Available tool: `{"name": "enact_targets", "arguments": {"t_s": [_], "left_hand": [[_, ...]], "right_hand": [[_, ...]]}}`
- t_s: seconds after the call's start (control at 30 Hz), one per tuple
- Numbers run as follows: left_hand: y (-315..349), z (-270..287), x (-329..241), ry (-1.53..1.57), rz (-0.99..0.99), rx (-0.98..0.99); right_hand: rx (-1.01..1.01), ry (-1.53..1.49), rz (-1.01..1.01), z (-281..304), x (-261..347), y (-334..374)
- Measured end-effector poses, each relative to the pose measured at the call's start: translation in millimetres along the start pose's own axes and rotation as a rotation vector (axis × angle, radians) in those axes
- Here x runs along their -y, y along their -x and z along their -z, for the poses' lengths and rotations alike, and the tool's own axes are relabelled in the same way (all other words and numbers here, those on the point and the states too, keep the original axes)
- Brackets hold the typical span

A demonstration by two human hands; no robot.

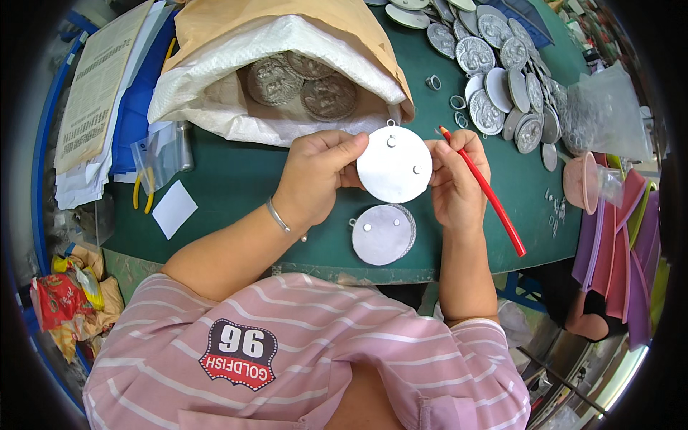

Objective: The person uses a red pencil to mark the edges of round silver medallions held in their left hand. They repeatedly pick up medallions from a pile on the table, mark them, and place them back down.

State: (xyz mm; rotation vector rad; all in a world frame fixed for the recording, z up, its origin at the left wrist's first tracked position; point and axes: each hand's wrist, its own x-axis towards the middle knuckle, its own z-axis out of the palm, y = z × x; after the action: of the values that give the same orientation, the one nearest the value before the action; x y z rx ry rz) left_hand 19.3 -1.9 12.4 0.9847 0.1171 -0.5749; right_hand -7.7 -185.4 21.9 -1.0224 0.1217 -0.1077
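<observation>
- A pegged disc (378,236) lies by the table's (229,179) near edge.
- Beyond it, the left hand (312,168) and right hand (459,183) pinch a silver disc (394,168); the right also grips a red pencil (491,192).
- Farther, an open sack (190,97) holds patterned discs (328,98).

The pale disc (394,175) looks smooth and metallic, the red pencil (484,189) glossy.

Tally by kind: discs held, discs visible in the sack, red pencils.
Pale silver round metal disc, held: 1
Grey embossed round metal discs visible in the white-lined brown sack: 3
Slim red pencil: 1
Total: 5
</observation>
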Motion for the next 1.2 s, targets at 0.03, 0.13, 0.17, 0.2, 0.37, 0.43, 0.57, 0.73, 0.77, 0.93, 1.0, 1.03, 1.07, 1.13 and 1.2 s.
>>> {"name": "enact_targets", "arguments": {"t_s": [0.03,0.13,0.17,0.2,0.37,0.43,0.57,0.73,0.77,0.93,1.0,1.03,1.07,1.13,1.2], "left_hand": [[0,-1,-1,0.018,-0.004,-0.005],[-1,1,2,0.028,-0.028,-0.001],[-1,1,3,0.021,-0.039,0.003],[-1,0,2,0.017,-0.053,0.008],[2,-1,0,-0.081,-0.054,0.036],[4,-10,-6,-0.034,0.082,0.043],[0,-2,-3,0.328,0.256,0.221],[-1,-1,-6,0.53,0.267,0.289],[0,-4,-6,0.405,0.232,0.268],[0,-1,4,0.155,0.152,0.28],[-1,-3,3,0.159,0.174,0.257],[-1,-3,2,0.161,0.185,0.245],[-1,-3,2,0.177,0.184,0.247],[-2,-3,2,0.209,0.181,0.251],[-2,-3,1,0.215,0.175,0.253]], "right_hand": [[0.002,0.004,0.003,-1,1,0],[0.001,0.057,0.035,0,-2,1],[0.0,0.078,0.05,1,-3,1],[0.015,0.084,0.065,2,-3,1],[0.05,0.192,0.3,5,-7,3],[0.034,0.576,0.623,0,-9,10],[0.256,0.907,0.915,-12,-10,10],[0.306,0.872,0.794,-12,-8,13],[0.268,0.852,0.79,-11,-8,12],[0.14,0.797,0.708,-7,-8,13],[0.151,0.756,0.673,-5,-8,13],[0.158,0.735,0.655,-5,-9,12],[0.163,0.734,0.659,-5,-9,11],[0.175,0.733,0.666,-6,-8,11],[0.18,0.752,0.664,-5,-8,11]]}}
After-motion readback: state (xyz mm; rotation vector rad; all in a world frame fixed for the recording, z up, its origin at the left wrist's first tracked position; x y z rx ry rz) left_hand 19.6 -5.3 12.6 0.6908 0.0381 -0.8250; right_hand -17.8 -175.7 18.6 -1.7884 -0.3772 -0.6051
